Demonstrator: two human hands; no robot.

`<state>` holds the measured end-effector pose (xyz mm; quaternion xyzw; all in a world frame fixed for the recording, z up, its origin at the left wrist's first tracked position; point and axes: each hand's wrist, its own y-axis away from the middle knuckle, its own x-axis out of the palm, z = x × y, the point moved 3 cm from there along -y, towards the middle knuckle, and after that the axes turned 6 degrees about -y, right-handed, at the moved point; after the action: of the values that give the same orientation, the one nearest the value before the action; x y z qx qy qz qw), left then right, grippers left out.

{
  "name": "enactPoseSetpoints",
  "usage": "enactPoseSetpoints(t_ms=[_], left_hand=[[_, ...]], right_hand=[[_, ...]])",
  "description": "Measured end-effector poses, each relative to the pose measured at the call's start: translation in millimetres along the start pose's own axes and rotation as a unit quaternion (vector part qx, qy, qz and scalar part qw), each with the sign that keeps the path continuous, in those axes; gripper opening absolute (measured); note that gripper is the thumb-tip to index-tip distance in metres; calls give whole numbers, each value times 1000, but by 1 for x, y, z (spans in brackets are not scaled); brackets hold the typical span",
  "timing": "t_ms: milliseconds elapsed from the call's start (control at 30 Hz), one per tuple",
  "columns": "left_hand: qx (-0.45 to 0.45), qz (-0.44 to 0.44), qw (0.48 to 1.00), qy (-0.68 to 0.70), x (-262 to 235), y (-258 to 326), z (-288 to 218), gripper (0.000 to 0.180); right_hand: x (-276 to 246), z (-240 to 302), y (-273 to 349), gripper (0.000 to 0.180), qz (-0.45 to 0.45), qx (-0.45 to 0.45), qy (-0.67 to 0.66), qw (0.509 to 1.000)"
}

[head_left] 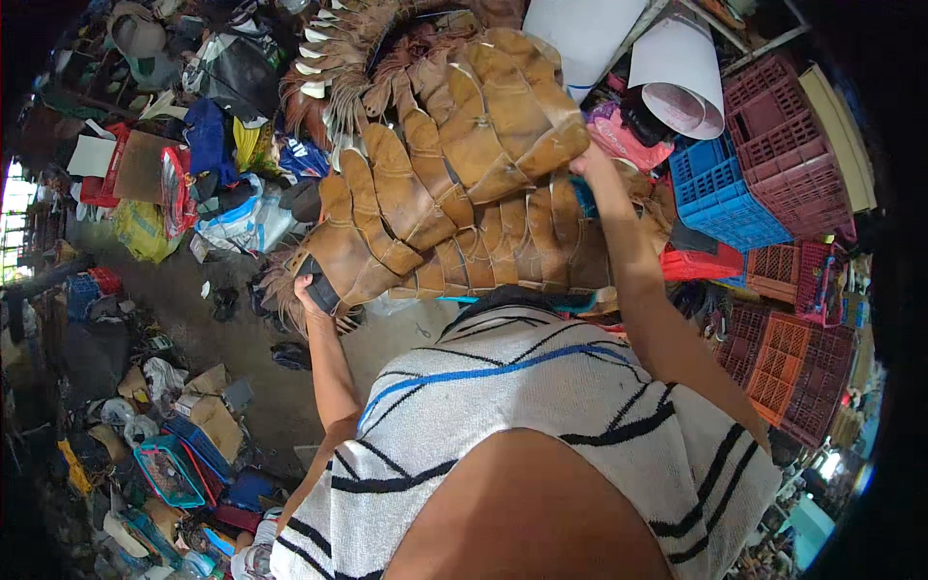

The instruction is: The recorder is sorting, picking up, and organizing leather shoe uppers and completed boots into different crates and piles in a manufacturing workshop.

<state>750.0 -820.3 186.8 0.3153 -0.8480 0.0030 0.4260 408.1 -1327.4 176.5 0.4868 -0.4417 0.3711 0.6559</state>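
Between both grips, left hand and right hand: brown scaled costume.

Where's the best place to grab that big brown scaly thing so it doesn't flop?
Probably by its two outer edges, one hand from each side. The scaly piece is wide and built of overlapping flaps, so a grip in the middle would likely let it sag. The left hand grips its lower left corner, and the right hand grips the upper right edge, keeping it spread out.

- right hand: fingers tucked behind the brown overlapping-leaf bundle, grip hidden
- bundle's lower edge, between both hands, vanishes behind the striped shirt
- left hand: dark thing under it, can't tell what
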Motion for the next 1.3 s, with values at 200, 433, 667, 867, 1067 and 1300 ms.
enactPoseSetpoints(t_ms=[200,433,667,867,1067,1300], left_hand=[[20,15,999,25,25,16,-13,70],[18,92,996,-3,94,20,-46,67],[-38,72,996,-21,62,33,-27,65],[-81,59,994,-47,52,1,-7,63],[-111,52,990,-71,46,-7,5,61],[-166,26,984,-60,-8,-21,11,54]], right_hand=[[22,-26,16,26,-328,-179,131,918],[-36,21,122,26,-333,-231,171,898],[-83,-63,199,27,-342,-281,198,875],[-118,-96,234,27,-344,-324,217,854],[-141,-66,220,27,-337,-372,243,830],[-32,-44,200,49,-313,-464,592,580]])
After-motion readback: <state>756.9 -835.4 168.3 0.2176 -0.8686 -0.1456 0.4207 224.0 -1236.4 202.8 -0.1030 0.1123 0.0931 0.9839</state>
